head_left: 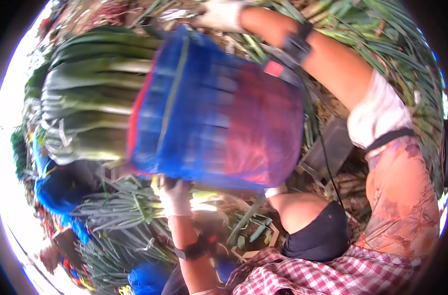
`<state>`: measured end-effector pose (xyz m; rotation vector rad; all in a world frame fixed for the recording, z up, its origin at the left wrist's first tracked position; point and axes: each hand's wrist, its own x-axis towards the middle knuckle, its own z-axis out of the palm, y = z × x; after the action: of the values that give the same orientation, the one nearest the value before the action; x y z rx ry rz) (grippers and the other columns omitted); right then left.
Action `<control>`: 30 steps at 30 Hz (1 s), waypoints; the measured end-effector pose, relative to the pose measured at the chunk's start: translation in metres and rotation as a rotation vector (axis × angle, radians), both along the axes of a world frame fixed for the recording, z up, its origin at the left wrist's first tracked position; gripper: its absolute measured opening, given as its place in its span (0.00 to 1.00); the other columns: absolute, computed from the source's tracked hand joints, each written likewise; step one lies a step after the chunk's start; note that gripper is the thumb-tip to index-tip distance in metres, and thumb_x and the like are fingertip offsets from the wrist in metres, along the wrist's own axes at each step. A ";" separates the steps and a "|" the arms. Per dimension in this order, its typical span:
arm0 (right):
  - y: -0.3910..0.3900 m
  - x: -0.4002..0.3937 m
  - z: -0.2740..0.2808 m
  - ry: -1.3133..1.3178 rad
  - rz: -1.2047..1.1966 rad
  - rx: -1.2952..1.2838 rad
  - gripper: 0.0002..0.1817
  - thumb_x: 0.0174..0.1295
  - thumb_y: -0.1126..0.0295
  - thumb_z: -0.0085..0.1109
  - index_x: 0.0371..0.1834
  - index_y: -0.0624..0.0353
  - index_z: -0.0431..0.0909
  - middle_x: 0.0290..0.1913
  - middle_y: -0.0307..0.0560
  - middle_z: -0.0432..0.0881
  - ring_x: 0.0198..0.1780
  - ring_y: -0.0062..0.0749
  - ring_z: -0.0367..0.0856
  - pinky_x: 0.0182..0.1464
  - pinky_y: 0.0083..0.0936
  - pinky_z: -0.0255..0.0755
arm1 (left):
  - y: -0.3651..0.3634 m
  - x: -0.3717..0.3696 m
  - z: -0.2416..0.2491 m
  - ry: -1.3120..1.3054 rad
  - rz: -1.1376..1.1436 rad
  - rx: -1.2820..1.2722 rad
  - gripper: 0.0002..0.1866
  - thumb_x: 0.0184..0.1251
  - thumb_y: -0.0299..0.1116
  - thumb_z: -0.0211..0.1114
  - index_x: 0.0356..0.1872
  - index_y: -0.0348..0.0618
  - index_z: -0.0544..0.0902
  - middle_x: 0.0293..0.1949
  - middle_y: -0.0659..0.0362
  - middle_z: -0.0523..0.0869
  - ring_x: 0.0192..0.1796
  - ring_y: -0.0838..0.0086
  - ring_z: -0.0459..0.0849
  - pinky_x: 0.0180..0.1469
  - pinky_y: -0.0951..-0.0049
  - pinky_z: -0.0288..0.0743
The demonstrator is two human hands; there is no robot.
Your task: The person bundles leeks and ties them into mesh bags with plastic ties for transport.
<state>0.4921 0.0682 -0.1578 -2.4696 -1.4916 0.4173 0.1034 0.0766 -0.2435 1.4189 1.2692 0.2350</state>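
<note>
A large bundle of leeks (91, 98) lies across the upper left, its green leaves out of the open end of a blue and red mesh bag (194, 108). The bag looks raised above the ground and is smeared by motion. My left hand (175, 196), in a white glove, is closed at the bag's lower edge near its red rim, with its fingertips partly hidden. On the opposite edge, my right hand (218, 15), also gloved in white, closes at the rim; its fingers are blurred. Both my forearms wear black bands.
Loose leeks (381, 44) cover the ground at upper right. More leeks (120, 206) lie below the bag, beside blue plastic (150, 278). A grey box-like object (329, 145) and a black cable (325, 152) are near my body. Checked cloth (312, 275) covers my lap.
</note>
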 end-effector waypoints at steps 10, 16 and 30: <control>-0.089 -0.113 0.023 -0.150 0.412 0.394 0.22 0.54 0.62 0.57 0.54 0.48 0.72 0.53 0.53 0.70 0.53 0.47 0.71 0.55 0.36 0.67 | 0.003 0.013 0.137 0.196 -0.516 1.348 0.21 0.57 0.26 0.56 0.54 0.36 0.71 0.52 0.48 0.75 0.56 0.54 0.71 0.60 0.62 0.60; -0.088 -0.134 0.026 -0.147 0.371 0.384 0.22 0.51 0.56 0.59 0.49 0.51 0.75 0.55 0.61 0.66 0.54 0.56 0.67 0.55 0.44 0.64 | 0.111 0.073 0.165 0.264 -0.928 1.615 0.23 0.56 0.34 0.57 0.56 0.46 0.72 0.55 0.53 0.73 0.60 0.57 0.67 0.62 0.57 0.57; -0.069 -0.163 0.048 -0.171 0.279 -0.061 0.29 0.35 0.52 0.64 0.44 0.51 0.75 0.37 0.40 0.68 0.44 0.39 0.67 0.42 0.35 0.63 | 0.190 0.104 0.159 -0.036 -1.112 1.355 0.12 0.47 0.32 0.63 0.37 0.47 0.82 0.39 0.58 0.79 0.47 0.64 0.76 0.60 0.56 0.61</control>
<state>0.3294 -0.0003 -0.1102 -2.4000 -1.9308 0.3083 0.2078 0.2665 -0.0846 2.9908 -0.0520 0.3492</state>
